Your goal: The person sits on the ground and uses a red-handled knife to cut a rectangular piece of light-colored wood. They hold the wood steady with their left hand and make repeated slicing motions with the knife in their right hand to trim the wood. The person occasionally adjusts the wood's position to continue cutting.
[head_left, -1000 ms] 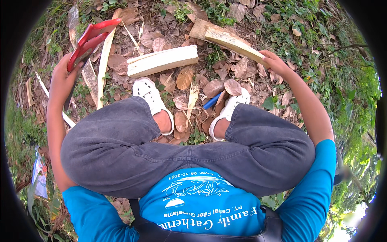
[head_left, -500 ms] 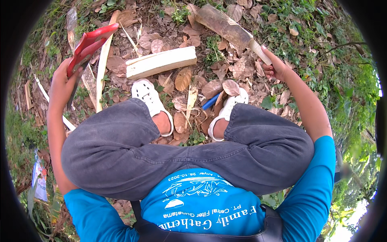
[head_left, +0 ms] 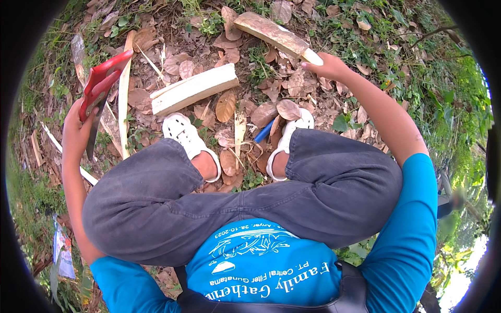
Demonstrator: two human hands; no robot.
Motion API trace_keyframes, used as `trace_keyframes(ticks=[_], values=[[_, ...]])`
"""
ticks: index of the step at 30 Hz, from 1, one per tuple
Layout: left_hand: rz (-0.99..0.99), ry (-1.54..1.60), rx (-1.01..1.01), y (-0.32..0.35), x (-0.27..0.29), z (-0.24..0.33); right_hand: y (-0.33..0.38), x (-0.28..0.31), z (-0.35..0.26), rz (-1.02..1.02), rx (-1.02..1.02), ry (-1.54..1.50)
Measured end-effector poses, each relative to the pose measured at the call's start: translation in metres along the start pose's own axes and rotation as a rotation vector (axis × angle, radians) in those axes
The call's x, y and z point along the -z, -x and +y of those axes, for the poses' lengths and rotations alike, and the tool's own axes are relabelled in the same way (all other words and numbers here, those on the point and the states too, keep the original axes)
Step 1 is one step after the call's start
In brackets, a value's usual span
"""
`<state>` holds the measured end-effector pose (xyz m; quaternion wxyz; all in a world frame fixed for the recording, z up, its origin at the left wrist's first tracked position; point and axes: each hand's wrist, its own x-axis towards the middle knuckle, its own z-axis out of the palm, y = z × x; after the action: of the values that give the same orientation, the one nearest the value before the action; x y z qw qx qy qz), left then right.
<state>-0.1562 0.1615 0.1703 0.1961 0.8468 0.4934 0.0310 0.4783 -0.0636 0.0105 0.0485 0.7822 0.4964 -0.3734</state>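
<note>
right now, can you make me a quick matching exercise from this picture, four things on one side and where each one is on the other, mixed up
Things:
1. red-handled blade
2. bark-covered split log
3. pale split log
4. blue object

Places:
A. lying on the leaves in front of the left shoe
B. on the ground beside the right shoe, between the feet
C. held up in the left hand
D. gripped at its near end by the right hand

Pairs: 1-C, 2-D, 3-A, 4-B
</note>
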Motion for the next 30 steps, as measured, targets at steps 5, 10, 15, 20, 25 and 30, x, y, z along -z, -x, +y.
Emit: trace_keyframes(ticks=[5, 10, 15, 20, 25, 30], values=[[-0.011, 0.032, 0.034, 0.000, -0.001, -0.006, -0.005, -0.002, -0.003, 0.038, 0.081, 0.076], [-0.038, 0.018, 0.004, 0.000, 0.001, -0.004, -0.001, -0.005, -0.004, 0.084, 0.092, 0.087], [-0.040, 0.016, -0.003, -0.003, -0.001, 0.002, 0.001, -0.010, -0.003, 0.129, 0.115, 0.081], [-0.029, 0.033, -0.022, -0.003, 0.000, 0.004, 0.003, -0.015, 0.001, 0.184, 0.110, -0.109], [-0.005, -0.014, -0.035, -0.001, -0.001, 0.003, 0.011, -0.013, -0.006, 0.261, 0.241, -0.219], [-0.014, 0.063, 0.004, -0.001, -0.001, 0.029, 0.017, 0.001, -0.023, 0.153, 0.150, -0.150]])
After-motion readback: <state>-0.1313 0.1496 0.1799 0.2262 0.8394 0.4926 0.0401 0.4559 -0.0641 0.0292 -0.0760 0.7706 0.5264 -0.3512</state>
